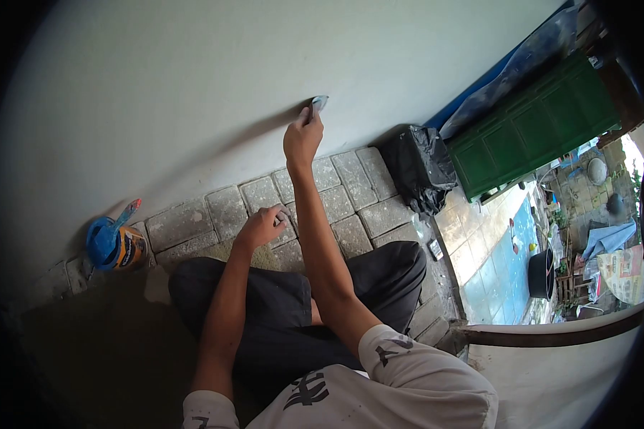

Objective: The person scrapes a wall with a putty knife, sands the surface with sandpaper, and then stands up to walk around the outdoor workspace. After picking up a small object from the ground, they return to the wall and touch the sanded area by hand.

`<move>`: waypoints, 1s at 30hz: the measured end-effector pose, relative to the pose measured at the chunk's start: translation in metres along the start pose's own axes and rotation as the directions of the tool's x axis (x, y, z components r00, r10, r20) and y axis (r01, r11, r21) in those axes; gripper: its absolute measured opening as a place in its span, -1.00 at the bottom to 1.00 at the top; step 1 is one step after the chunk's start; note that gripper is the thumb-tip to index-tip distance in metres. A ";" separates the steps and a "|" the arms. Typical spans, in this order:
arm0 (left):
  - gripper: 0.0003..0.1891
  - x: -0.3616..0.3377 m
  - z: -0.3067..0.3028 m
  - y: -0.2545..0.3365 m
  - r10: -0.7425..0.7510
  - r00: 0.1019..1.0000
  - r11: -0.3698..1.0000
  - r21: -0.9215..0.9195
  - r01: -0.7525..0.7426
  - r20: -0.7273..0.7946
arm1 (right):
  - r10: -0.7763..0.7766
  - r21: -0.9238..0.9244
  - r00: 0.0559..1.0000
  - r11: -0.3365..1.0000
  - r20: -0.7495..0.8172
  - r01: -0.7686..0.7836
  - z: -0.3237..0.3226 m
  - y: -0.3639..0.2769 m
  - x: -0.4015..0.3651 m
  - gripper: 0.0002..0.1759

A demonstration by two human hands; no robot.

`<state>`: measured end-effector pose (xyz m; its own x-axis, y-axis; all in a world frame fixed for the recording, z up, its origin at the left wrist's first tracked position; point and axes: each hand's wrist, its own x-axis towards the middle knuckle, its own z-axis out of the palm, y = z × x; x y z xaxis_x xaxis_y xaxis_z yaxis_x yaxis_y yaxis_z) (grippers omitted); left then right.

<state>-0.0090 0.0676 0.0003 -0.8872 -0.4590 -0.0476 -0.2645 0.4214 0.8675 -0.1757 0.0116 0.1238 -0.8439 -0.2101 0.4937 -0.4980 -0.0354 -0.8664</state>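
Note:
My right hand [302, 136] is raised against the pale wall [193, 79] and grips a small flat tool, probably a scraper [319, 103], whose blade presses on the wall surface. My left hand [262, 226] rests on the grey paving stones [350, 193] near the base of the wall, fingers curled with something small under them. I am sitting or crouching on the pavers, black trousers across my legs.
A small tin [125, 247] with a blue lid and a blue-handled tool stands by the wall at the left. A black plastic bag [418, 168] lies to the right, beside a green door [537, 129]. Blue tiles and a black bucket [542, 273] lie beyond.

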 end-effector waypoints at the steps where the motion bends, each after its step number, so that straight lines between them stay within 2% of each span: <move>1: -0.74 0.001 0.000 0.000 0.004 1.000 1.000 0.000 -0.004 0.008 | -0.031 -0.008 1.000 0.999 0.000 0.031 0.001 0.001 -0.002 -0.68; 3: -0.75 -0.001 0.004 -0.001 0.010 1.000 1.000 0.000 -0.010 0.020 | -0.061 -0.018 0.998 0.998 -0.004 0.061 -0.004 0.002 -0.004 -0.68; 5: -0.73 0.000 0.002 -0.003 0.032 0.999 0.999 0.003 -0.032 -0.006 | 0.069 -0.026 0.996 0.997 0.051 -0.068 -0.007 -0.003 -0.003 -0.68; 9: -0.73 0.001 0.006 -0.004 0.033 0.999 0.999 0.004 -0.033 -0.014 | 0.107 -0.057 0.983 0.993 0.151 -0.099 -0.021 -0.016 -0.003 -0.62; 11: -0.74 0.002 0.004 -0.008 0.000 1.000 1.000 -0.009 0.000 0.021 | 0.235 -0.063 0.955 0.972 0.181 -0.227 -0.024 -0.031 -0.002 -0.65; 12: -0.74 0.003 0.002 -0.008 -0.001 1.000 1.000 -0.007 0.002 0.019 | 0.235 -0.060 0.954 0.972 0.184 -0.228 -0.020 -0.027 -0.001 -0.65; 14: -0.74 0.002 0.006 -0.008 0.054 0.998 0.999 0.003 -0.054 -0.017 | 0.107 -0.029 0.988 0.994 0.114 -0.105 -0.017 -0.017 -0.002 -0.66; 18: -0.73 0.001 0.002 -0.006 0.029 0.999 0.999 0.017 -0.029 -0.015 | 0.086 -0.018 0.995 0.996 0.053 -0.085 -0.006 -0.007 0.000 -0.67; 21: -0.71 0.005 0.005 -0.008 0.011 0.999 0.999 -0.046 -0.010 0.040 | 0.052 -0.018 0.999 0.998 0.015 -0.052 -0.010 -0.003 0.002 -0.67; 23: -0.71 0.002 0.003 -0.007 0.018 1.000 0.999 0.033 -0.018 0.005 | -0.006 0.005 1.000 1.000 0.007 0.006 -0.008 -0.007 -0.001 -0.68; 24: -0.71 0.001 0.003 -0.008 0.013 1.000 0.999 0.032 -0.013 0.005 | -0.002 0.004 1.000 1.000 0.010 0.002 -0.007 -0.006 -0.002 -0.68; 26: -0.71 0.003 0.005 -0.009 -0.001 1.000 0.999 -0.040 0.002 0.025 | 0.106 -0.025 0.993 0.994 0.044 -0.105 -0.011 -0.004 0.000 -0.68; 27: -0.71 0.004 0.005 -0.008 0.005 1.000 0.999 -0.038 -0.004 0.023 | 0.101 -0.022 0.994 0.995 0.042 -0.100 -0.010 -0.003 0.001 -0.68; 29: -0.74 0.002 0.005 -0.008 0.041 0.999 0.999 0.035 -0.041 -0.017 | -0.081 -0.004 0.996 0.997 -0.028 0.081 -0.004 -0.001 -0.003 -0.68; 30: -0.74 0.002 0.004 -0.007 0.038 0.999 0.999 0.034 -0.037 -0.015 | -0.078 -0.006 0.997 0.997 -0.027 0.077 -0.006 -0.005 -0.003 -0.68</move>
<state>-0.0101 0.0673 -0.0078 -0.8908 -0.4543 -0.0074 -0.2437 0.4642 0.8515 -0.1718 0.0185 0.1274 -0.8078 -0.1804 0.5612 -0.5631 -0.0459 -0.8251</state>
